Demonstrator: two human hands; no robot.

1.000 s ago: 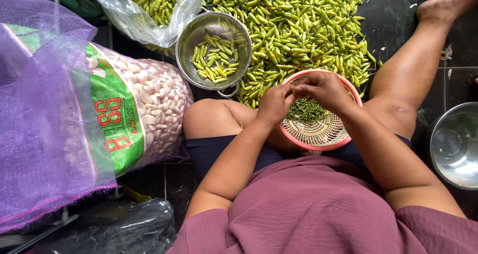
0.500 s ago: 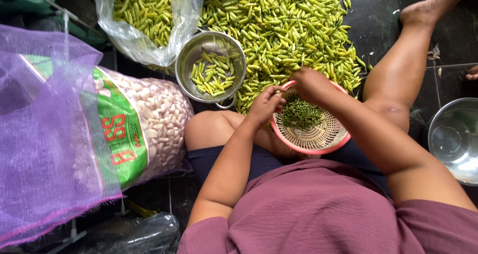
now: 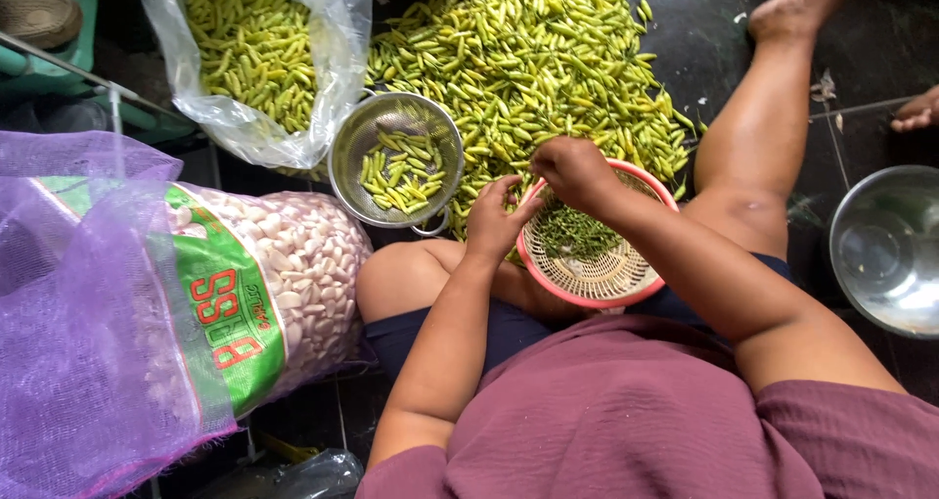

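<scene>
A big heap of green chili peppers (image 3: 528,59) lies on the dark floor in front of me. My left hand (image 3: 497,220) and my right hand (image 3: 572,171) meet at the far rim of a pink woven basket (image 3: 626,289) on my lap, fingers pinched together on a chili pepper between them. Plucked green stems (image 3: 577,235) lie in the basket. A metal colander (image 3: 430,132) with some stemmed peppers stands just left of my hands.
A clear plastic bag of peppers (image 3: 254,49) sits at the top left. A sack of white beans in purple netting (image 3: 196,294) fills the left. A steel bowl (image 3: 885,254) stands on the right. Another person's foot (image 3: 915,113) shows at the right edge.
My hands have moved from over the basket's middle to its far rim by the pepper heap. The view has also drifted slightly.
</scene>
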